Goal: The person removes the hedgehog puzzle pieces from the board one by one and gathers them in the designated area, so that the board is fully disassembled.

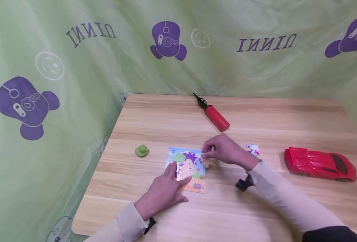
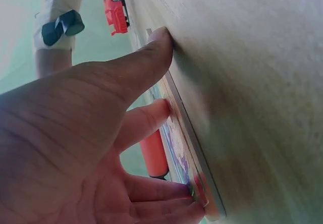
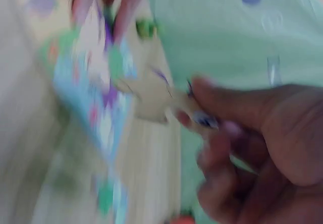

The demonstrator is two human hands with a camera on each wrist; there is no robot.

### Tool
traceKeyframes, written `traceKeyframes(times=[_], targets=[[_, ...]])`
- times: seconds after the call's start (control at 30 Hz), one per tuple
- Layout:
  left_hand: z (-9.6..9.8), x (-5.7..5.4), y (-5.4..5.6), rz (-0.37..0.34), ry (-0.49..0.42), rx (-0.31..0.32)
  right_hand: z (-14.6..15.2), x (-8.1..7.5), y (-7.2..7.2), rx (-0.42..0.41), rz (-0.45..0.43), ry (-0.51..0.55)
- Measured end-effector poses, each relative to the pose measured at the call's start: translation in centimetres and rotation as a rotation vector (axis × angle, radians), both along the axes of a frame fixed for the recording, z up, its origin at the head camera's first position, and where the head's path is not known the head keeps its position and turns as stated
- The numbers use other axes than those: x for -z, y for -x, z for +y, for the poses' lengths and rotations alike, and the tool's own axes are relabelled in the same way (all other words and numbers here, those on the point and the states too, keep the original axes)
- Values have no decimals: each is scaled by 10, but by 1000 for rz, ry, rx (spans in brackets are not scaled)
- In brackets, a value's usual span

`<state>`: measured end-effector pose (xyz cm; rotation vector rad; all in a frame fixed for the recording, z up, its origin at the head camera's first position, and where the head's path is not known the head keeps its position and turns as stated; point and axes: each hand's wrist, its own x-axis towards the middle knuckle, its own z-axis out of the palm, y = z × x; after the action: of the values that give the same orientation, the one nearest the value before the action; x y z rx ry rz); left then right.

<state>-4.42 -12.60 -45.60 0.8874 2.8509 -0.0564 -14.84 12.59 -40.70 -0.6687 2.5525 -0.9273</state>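
A jigsaw puzzle with a cartoon hedgehog (image 1: 186, 166) lies in its tray on the table. My left hand (image 1: 165, 193) rests on its left side with fingers spread, the fingertips touching the picture. Beyond the puzzle's right edge, my right hand (image 1: 224, 149) holds a puzzle piece (image 3: 151, 97) between thumb and fingers, its plain brown side showing in the right wrist view. Something white and dark purple (image 3: 206, 120) also shows at those fingertips; blur hides whether it is a second piece. A loose puzzle piece (image 1: 253, 149) lies to the right of that hand.
A green toy duck (image 1: 141, 151) sits left of the puzzle. Behind it lies a red hand pump (image 1: 216, 118) with a black nozzle. Far right stands a red toy car (image 1: 319, 164). A green printed curtain (image 1: 178, 74) hangs along the wooden table's (image 1: 154, 117) back and sides.
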Motion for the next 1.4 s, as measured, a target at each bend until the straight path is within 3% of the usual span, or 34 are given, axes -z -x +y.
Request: traceKeyframes(times=[0.2,0.43,0.6,0.9,1.13,1.4], targets=[[-4,1,-1,26,30,26,59,3,-7,-41,-87,-70],[-3,4,-2,36,-2,49,89,10,-11,-52,-108,-168],[-3,6,-2,61,10,66,93,12,-9,-32,-97,-212],[-6,5,-4,81,12,72,92,9,-9,-68,20,-229],[-6,7,-6,101,10,80,89,6,-12,-49,6,-249],[-5,6,-6,100,19,75,76,-1,-16,11,146,-239]])
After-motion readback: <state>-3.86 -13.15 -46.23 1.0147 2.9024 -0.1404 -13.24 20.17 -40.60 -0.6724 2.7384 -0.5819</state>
